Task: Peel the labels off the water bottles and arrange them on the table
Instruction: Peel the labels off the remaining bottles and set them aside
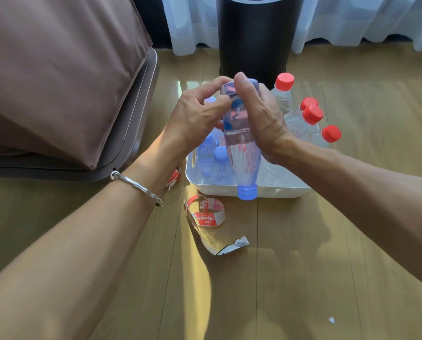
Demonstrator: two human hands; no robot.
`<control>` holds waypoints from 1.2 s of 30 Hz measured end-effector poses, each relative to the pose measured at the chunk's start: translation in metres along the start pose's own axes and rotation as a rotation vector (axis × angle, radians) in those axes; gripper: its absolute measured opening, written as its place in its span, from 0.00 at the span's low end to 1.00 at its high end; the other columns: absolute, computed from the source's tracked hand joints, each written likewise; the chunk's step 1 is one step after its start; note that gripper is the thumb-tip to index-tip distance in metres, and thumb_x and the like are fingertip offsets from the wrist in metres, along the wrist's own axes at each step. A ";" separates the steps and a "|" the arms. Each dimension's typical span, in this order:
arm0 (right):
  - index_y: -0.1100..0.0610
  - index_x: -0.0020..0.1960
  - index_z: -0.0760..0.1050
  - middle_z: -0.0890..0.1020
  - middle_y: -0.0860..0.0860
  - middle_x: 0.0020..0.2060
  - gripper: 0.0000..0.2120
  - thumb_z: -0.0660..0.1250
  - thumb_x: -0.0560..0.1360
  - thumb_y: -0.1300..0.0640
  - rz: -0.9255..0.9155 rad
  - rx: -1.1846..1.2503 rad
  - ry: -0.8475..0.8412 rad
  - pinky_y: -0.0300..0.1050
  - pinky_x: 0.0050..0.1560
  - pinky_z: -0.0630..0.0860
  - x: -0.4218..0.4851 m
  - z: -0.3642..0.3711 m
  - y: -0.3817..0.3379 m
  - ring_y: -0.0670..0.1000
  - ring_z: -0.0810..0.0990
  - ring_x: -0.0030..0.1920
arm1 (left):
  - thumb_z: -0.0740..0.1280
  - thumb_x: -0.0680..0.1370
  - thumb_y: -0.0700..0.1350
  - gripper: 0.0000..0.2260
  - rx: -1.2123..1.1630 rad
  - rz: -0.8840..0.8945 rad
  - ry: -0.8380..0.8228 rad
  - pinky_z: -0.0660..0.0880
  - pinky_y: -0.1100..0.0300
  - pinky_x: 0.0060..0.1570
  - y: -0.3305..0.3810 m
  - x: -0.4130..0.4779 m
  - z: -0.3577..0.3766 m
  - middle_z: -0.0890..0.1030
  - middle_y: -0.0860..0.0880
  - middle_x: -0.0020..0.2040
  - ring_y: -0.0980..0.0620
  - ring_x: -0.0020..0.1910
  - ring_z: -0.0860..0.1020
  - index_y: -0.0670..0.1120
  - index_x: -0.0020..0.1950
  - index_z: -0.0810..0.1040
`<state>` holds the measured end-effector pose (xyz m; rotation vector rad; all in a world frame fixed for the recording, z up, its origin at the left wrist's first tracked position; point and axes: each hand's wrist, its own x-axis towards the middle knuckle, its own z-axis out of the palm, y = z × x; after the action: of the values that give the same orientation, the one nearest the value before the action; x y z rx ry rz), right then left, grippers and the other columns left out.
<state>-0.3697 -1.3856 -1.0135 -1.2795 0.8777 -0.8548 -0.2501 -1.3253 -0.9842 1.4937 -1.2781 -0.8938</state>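
Note:
A clear water bottle with a blue cap [242, 155] is held upside down above the white tray [254, 190], cap pointing toward me. My right hand [261, 119] grips its upper body, thumb over the base. My left hand [197, 116] pinches at the bottle's blue label near the base with its fingertips. In the tray stand several more bottles: blue-capped ones [208, 153] on the left, red-capped ones [303, 121] on the right.
Peeled red and white labels [207, 212] and a curled strip [219, 244] lie on the wooden surface in front of the tray; another label [174, 177] sits under my left wrist. A dark cylinder [254, 38] stands behind, a brown cushioned seat [58, 77] at left.

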 end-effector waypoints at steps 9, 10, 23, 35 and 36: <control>0.58 0.65 0.72 0.82 0.59 0.54 0.29 0.55 0.78 0.36 0.169 0.022 -0.254 0.48 0.45 0.82 -0.004 -0.004 -0.009 0.55 0.86 0.49 | 0.61 0.77 0.35 0.16 0.092 -0.053 0.101 0.79 0.58 0.35 -0.008 0.005 -0.010 0.84 0.52 0.33 0.50 0.31 0.82 0.51 0.54 0.82; 0.56 0.66 0.72 0.82 0.58 0.55 0.29 0.52 0.80 0.35 0.254 0.061 -0.316 0.48 0.44 0.82 -0.005 -0.006 -0.012 0.55 0.86 0.49 | 0.59 0.77 0.34 0.16 0.086 -0.066 0.107 0.77 0.61 0.33 -0.005 0.003 -0.010 0.82 0.54 0.31 0.53 0.30 0.81 0.50 0.55 0.82; 0.53 0.62 0.75 0.84 0.55 0.49 0.25 0.48 0.82 0.38 0.269 0.024 -0.322 0.47 0.39 0.82 -0.006 -0.011 -0.012 0.55 0.87 0.45 | 0.60 0.72 0.53 0.11 0.315 -0.076 0.065 0.78 0.50 0.45 0.008 -0.001 0.006 0.82 0.48 0.36 0.52 0.35 0.78 0.50 0.48 0.75; 0.53 0.54 0.76 0.84 0.56 0.46 0.29 0.48 0.79 0.32 0.515 0.137 -0.424 0.47 0.41 0.83 0.001 -0.012 -0.025 0.54 0.86 0.41 | 0.65 0.77 0.45 0.16 0.520 -0.065 0.004 0.72 0.65 0.42 -0.001 0.003 -0.021 0.80 0.50 0.42 0.61 0.37 0.75 0.58 0.63 0.76; 0.54 0.52 0.76 0.85 0.56 0.42 0.30 0.48 0.79 0.31 0.553 0.147 -0.413 0.46 0.41 0.82 0.004 -0.014 -0.027 0.53 0.85 0.39 | 0.68 0.76 0.46 0.22 0.559 -0.062 -0.033 0.71 0.66 0.46 -0.003 0.002 -0.023 0.78 0.53 0.46 0.61 0.42 0.75 0.59 0.69 0.72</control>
<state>-0.3823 -1.3977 -0.9876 -0.9624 0.7612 -0.2001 -0.2274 -1.3232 -0.9801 1.9617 -1.5966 -0.6247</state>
